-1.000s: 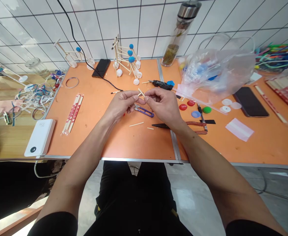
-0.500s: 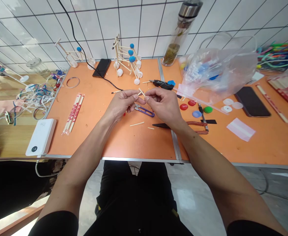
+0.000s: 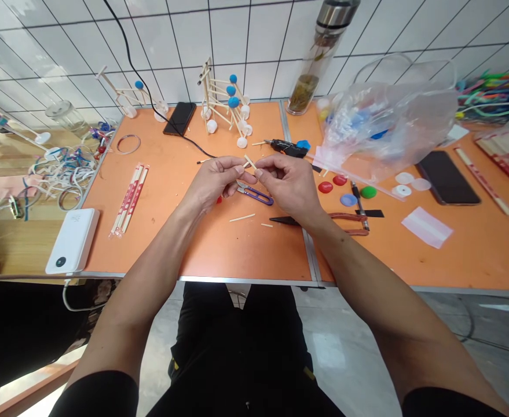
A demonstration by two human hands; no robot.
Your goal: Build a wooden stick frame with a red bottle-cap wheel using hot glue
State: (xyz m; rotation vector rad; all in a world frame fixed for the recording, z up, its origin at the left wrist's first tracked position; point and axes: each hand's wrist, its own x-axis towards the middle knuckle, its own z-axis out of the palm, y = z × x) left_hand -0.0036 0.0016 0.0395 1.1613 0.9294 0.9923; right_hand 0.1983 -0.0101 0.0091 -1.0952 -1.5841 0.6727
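Note:
My left hand (image 3: 214,182) and my right hand (image 3: 288,184) meet above the orange table (image 3: 202,243), fingers pinched together on a short wooden stick (image 3: 249,162) that pokes up between them. Just below the fingertips lie purple-handled snips (image 3: 256,196). A loose stick piece (image 3: 241,218) rests on the table under my hands. Red-handled pliers (image 3: 323,220) lie by my right wrist.
A stick-and-ball model (image 3: 226,107) stands at the back by a black phone (image 3: 179,118). A glue gun (image 3: 288,148), a plastic bag (image 3: 380,124), coloured bottle caps (image 3: 347,200), wrapped chopsticks (image 3: 129,198), a white power bank (image 3: 72,240) and a second phone (image 3: 447,176) lie around.

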